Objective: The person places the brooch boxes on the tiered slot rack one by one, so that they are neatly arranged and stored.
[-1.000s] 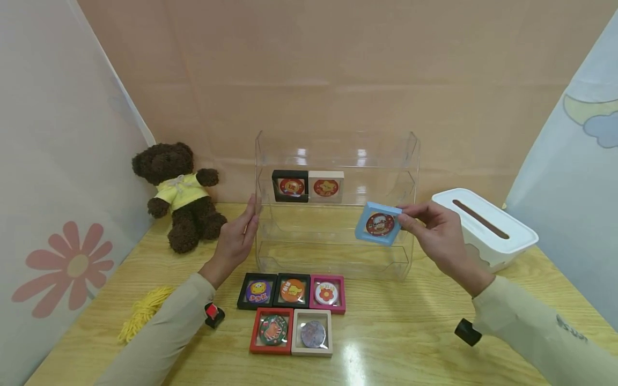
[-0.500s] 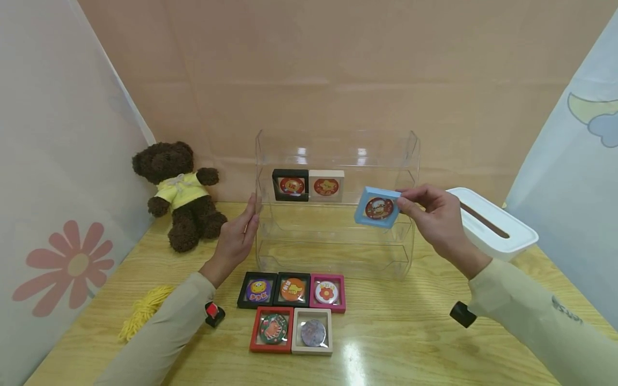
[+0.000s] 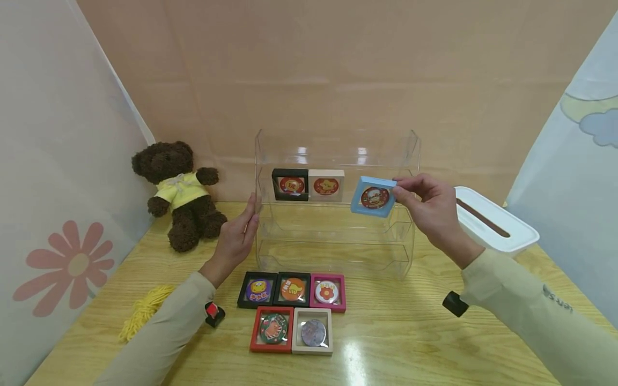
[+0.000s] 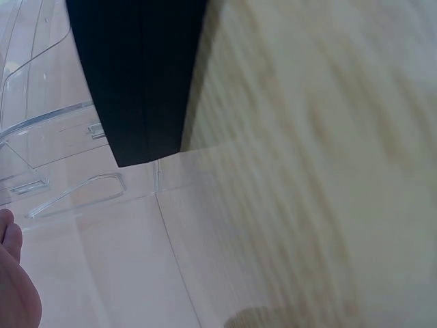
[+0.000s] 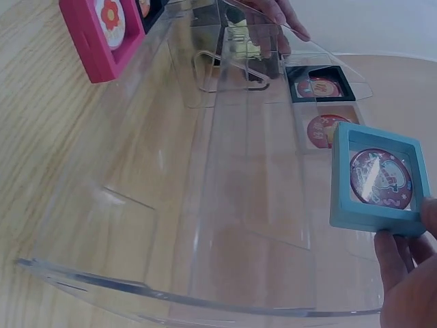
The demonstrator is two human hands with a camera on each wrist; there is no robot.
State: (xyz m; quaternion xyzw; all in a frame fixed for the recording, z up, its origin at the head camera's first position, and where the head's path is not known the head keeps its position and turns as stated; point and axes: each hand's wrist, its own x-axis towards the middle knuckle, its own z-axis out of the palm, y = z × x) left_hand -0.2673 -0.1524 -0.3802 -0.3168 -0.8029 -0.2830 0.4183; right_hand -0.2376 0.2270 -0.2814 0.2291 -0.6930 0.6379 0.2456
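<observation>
A clear acrylic display rack (image 3: 333, 234) with several tiers stands at mid-table. My left hand (image 3: 236, 236) rests against its left side, fingers extended; only a bit of this hand (image 4: 13, 280) shows in the left wrist view. My right hand (image 3: 432, 214) pinches the right edge of a light blue square frame (image 3: 373, 197) with a round red badge inside, held slightly tilted in front of the rack's right half. In the right wrist view the blue frame (image 5: 377, 179) is between thumb and fingers. A black frame (image 3: 291, 185) and a cream frame (image 3: 326, 185) stand side by side on an upper tier.
Before the rack lie two black frames, a pink frame (image 3: 328, 293), a red frame (image 3: 271, 329) and a beige frame (image 3: 312, 331). A brown teddy bear (image 3: 181, 195) and yellow yarn (image 3: 146, 312) are left. A white tissue box (image 3: 497, 220) stands right.
My right hand has raised the blue frame and brought it slightly left, to about the height of the two frames on the rack. The left hand has stayed in place.
</observation>
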